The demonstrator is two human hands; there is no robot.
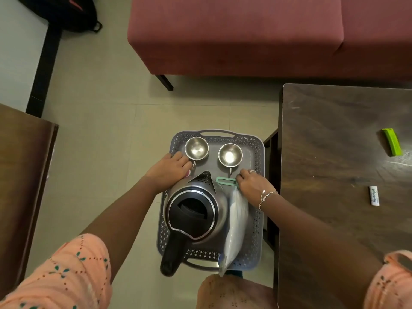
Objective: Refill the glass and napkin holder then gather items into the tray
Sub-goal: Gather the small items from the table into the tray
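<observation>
Tray [256, 219] is seen carried above the floor, beside the dark counter [345, 152] on its right. Loaded on it are a kettle [194, 210] at the near end, two steel cups [196, 148] [230, 155] at the far end, and a napkin holder [236, 221] standing just right of the kettle, its long axis running from near to far along the tray.

The left hand [171, 170] is placed at the tray's left rim beside the left cup's handle; what it grips cannot be told. The right hand [252, 184] is closed on the green far end of the napkin holder.

A green packet [392, 141] and a white tube [374, 195] lie on the counter, well right of the tray. The right hand is judged nearer to both, should they be wanted.
</observation>
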